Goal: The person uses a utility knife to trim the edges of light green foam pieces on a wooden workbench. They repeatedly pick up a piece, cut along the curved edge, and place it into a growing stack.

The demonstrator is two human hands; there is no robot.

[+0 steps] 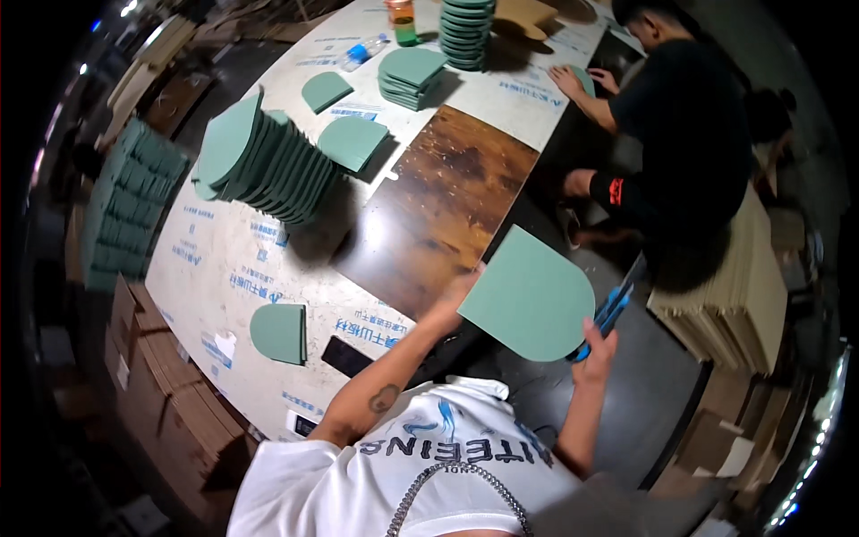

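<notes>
Green panel point(528, 295) held past the table edge, between your two hands

Left: the white-covered table point(210, 286) curves away from brown cartons point(179, 403). A small pair of green pieces point(279, 334) and a dark phone point(347, 358) lie beside your left forearm; farther up stands the tall green stack point(268, 161). Bare covering runs between.

Centre: a wood-grain board point(456, 197) reaches the table's right edge. Your left hand point(458, 300) grips the panel's squared end, fingers partly hidden behind it. Panel: flat, even pale green, straight-sided, opposite end rounded.

Right: your right hand point(598, 347) closes round a blue-and-black cutter point(613, 309), blade out, at the rounded end. Grey floor point(649, 349) separates it from the tan sheets point(725, 304); a co-worker point(689, 134) sits beyond.
</notes>
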